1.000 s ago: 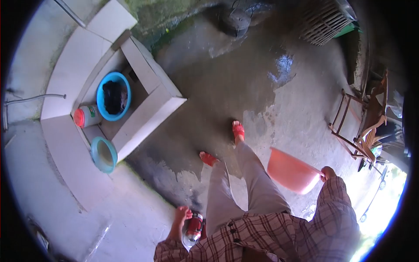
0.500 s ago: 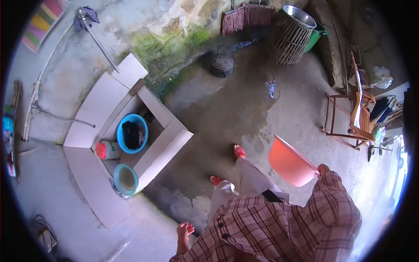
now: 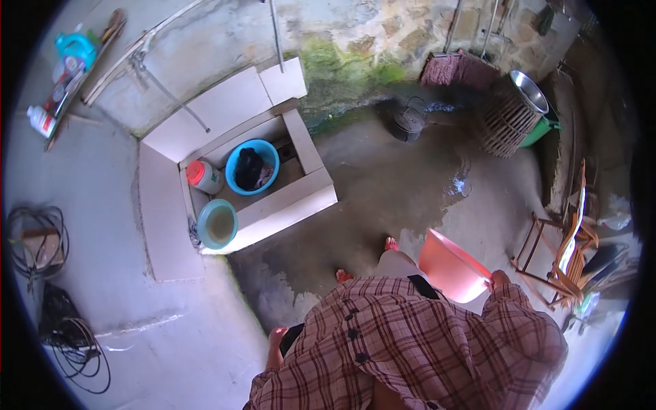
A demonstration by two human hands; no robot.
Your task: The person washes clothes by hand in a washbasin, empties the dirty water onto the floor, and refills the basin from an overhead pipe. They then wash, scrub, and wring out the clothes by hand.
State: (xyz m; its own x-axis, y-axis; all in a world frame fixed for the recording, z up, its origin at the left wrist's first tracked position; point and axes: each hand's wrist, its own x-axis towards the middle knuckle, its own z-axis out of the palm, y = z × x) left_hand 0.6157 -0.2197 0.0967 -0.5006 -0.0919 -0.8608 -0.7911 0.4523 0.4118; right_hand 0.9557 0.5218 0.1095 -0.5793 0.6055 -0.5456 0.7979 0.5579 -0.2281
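My right hand point(image 3: 499, 279) grips the rim of a pink plastic basin point(image 3: 447, 270), which hangs tilted at my right side. No contents show in the part of its inside that I can see. At the other side of my plaid shirt, my left hand point(image 3: 276, 336) hangs low beside a dark patch. Its fingers are too small and partly hidden to read. Ahead to the left is a low tiled washing trough point(image 3: 287, 198). In it stand a blue basin point(image 3: 273, 174) with dark cloth, a red-lidded tub point(image 3: 212, 179) and a pale teal basin point(image 3: 219, 224) of cloudy liquid.
A lidded pot point(image 3: 408, 123) stands on the wet floor. Along the back are mops point(image 3: 459, 68) and a wicker basket point(image 3: 509, 126) topped by a metal bowl. A wooden chair point(image 3: 557, 256) is at right. Coiled cables point(image 3: 85, 355) lie at left, below bottles on a shelf.
The view has turned left, so the trough and pot appear further right. My right hand still holds the pink basin. My left hand has drawn back against my side, its fingers less visible.
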